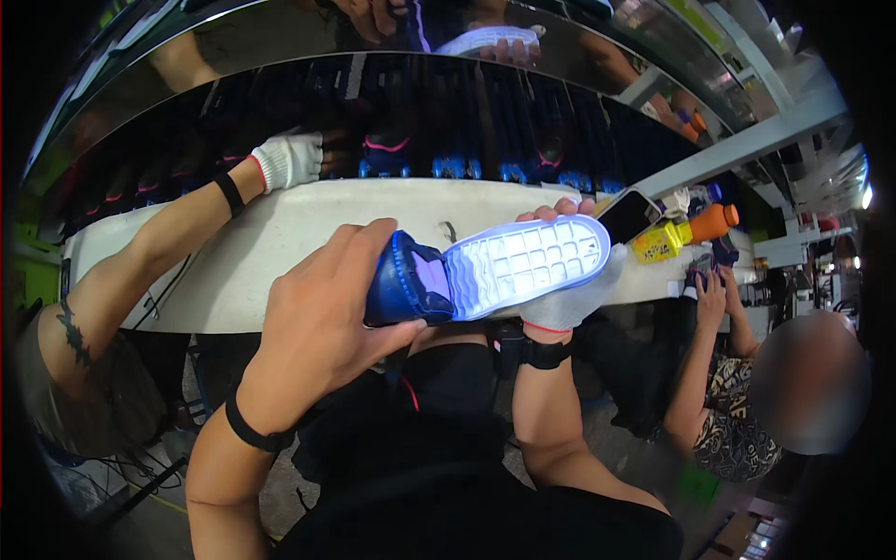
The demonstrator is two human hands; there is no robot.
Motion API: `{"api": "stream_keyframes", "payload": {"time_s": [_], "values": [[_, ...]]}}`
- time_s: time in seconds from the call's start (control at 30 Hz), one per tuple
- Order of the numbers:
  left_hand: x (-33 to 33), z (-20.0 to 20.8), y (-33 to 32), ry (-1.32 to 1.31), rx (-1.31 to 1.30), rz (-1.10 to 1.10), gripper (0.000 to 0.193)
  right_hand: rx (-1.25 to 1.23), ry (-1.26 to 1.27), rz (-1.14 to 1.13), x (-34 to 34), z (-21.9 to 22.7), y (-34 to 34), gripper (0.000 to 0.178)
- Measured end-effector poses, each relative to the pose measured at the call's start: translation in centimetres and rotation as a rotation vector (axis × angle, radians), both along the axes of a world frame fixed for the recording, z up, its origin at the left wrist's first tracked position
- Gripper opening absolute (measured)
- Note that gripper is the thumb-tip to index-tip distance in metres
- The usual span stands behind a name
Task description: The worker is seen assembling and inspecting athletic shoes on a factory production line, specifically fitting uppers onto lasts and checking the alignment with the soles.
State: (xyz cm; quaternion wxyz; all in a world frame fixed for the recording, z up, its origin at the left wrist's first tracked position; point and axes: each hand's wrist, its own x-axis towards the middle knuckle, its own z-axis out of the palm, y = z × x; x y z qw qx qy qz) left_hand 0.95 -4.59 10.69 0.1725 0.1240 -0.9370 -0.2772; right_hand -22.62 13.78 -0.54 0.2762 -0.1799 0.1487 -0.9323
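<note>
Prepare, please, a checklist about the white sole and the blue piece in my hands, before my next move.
1. Left hand holding blue piece: ok.
2. Gloved right hand holding white sole: ok.
3. Tread turned to view: ok.
4. Sole firmly joined to blue piece: cannot tell.
5. Co-worker's gloved hand apart from sole: ok.
6. Phone clear of sole's tip: cannot tell; they look adjacent.
</note>
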Motion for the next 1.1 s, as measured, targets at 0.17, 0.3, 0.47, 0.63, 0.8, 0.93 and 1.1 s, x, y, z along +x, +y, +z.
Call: {"api": "stream_keyframes", "payload": {"time_s": [0.17,0.3,0.47,0.63,0.8,0.93,1.1], "values": [[1.0,-0.8,0.7,0.039,-0.023,0.072,0.094,0.04,-0.023,-0.048,-0.3,-1.3,0.4,0.076],[0.9,-0.8,0.9,0.002,-0.009,0.102,0.095,0.006,-0.03,-0.027,-0.4,-1.6,0.3,0.077],[0.7,0.7,1.0,0.041,-0.128,0.064,0.085,-0.018,-0.072,0.001,0.6,0.3,0.7,0.079],[-0.1,2.8,2.0,-0.05,-0.172,-0.006,0.082,0.29,0.231,-0.122,4.5,4.9,0.0,0.075],[-0.6,3.8,3.3,-0.037,-0.237,-0.121,0.083,0.502,0.98,-0.013,5.8,8.3,0.2,0.084],[-0.2,1.9,3.6,0.04,-0.288,-0.063,0.086,0.66,1.133,-0.338,-1.1,12.1,-1.7,0.051],[-1.3,0.7,4.8,0.025,-0.303,-0.047,0.087,1.428,1.544,-1.297,-19.7,19.2,-7.5,0.041]]}}
